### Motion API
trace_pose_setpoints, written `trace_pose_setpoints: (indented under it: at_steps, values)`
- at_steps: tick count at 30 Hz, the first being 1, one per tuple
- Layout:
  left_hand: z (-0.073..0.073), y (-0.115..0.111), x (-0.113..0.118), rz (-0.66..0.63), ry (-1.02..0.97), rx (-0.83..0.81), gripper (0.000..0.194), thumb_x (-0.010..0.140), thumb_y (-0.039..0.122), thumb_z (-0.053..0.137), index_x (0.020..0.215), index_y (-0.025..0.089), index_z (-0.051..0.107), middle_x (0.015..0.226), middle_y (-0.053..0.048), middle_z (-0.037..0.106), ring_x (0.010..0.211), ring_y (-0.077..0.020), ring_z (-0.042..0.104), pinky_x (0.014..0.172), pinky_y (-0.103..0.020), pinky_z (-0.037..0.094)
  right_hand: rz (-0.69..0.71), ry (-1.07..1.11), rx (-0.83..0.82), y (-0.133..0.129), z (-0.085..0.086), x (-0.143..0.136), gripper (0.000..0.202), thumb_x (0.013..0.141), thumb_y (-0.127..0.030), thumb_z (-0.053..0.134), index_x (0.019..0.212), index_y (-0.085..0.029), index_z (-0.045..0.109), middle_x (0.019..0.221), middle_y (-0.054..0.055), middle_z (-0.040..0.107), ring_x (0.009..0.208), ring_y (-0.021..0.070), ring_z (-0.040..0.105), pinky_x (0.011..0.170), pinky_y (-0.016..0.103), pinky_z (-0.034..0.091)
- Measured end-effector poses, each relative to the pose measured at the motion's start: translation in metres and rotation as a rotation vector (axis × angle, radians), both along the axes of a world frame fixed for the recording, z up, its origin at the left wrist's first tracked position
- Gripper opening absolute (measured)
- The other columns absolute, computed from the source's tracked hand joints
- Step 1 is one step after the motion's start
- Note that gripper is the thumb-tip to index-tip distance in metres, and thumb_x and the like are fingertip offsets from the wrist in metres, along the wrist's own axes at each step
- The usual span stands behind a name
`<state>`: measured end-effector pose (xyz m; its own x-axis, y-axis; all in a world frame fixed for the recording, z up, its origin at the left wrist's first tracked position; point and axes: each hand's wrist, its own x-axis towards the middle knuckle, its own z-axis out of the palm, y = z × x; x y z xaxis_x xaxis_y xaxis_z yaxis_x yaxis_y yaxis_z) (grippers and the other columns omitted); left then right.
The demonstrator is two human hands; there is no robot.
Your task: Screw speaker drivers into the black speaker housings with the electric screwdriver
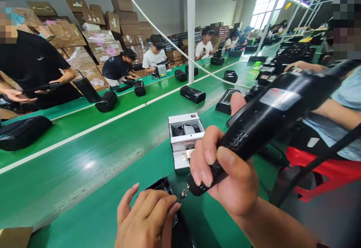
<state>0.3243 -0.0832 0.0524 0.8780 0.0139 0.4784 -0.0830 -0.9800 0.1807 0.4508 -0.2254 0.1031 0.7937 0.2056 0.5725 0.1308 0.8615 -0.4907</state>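
Note:
My right hand (225,173) is wrapped round a black electric screwdriver (254,116), which points down and left. A label marks its upper body, and its metal bit (184,193) is close to my left fingertips. My left hand (149,214) is over an open black plastic housing (183,229), its thumb and forefinger pinched together near the bit. Whatever may be between those fingertips is too small or hidden to make out. Much of the housing is behind my left hand. Just beyond stands a white and black box-shaped device (186,139) with an open tray.
A green conveyor belt (113,142) runs past with several black speaker-like units (192,94) on it. Several co-workers sit or stand along the far side. Near my right are a red stool (324,165), a dark cable and another person's arm. Stacked cartons (101,45) line the wall.

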Motion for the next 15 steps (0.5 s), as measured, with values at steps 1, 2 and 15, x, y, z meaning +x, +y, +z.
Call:
trace_pose_setpoints:
  at_steps: [1,2,15]
  values:
    - [0.006,0.005,0.009,-0.055,0.008,0.03,0.019,0.098,0.024,0.057,0.09,0.034,0.071,0.084,0.012,0.077,0.078,-0.014,0.073,0.11,-0.04,0.027,-0.062,-0.011,-0.003,-0.005,0.003,0.006,0.049,0.099,-0.023,0.068,0.14,-0.042,0.05,0.079,-0.005,0.057,0.047,0.0098,0.051,0.044,0.023,0.053]
    - [0.012,0.009,0.021,-0.093,0.01,0.052,0.017,0.097,0.023,0.058,0.09,0.033,0.07,0.085,0.012,0.077,0.078,-0.0138,0.073,0.109,-0.04,0.027,-0.141,-0.028,-0.016,-0.01,0.004,0.013,0.048,0.098,-0.023,0.068,0.138,-0.042,0.051,0.079,-0.005,0.056,0.047,0.0099,0.052,0.044,0.024,0.053]
    - [0.029,0.026,0.088,0.148,0.044,-0.279,0.038,0.099,0.044,0.054,0.128,0.026,0.07,0.134,-0.008,0.065,0.118,-0.0268,0.067,0.1,-0.046,0.055,-0.443,-0.223,-0.61,-0.001,-0.054,0.051,0.016,0.092,-0.029,0.07,0.094,-0.026,0.055,0.071,-0.002,0.058,0.058,0.0163,0.058,0.054,0.033,0.054]
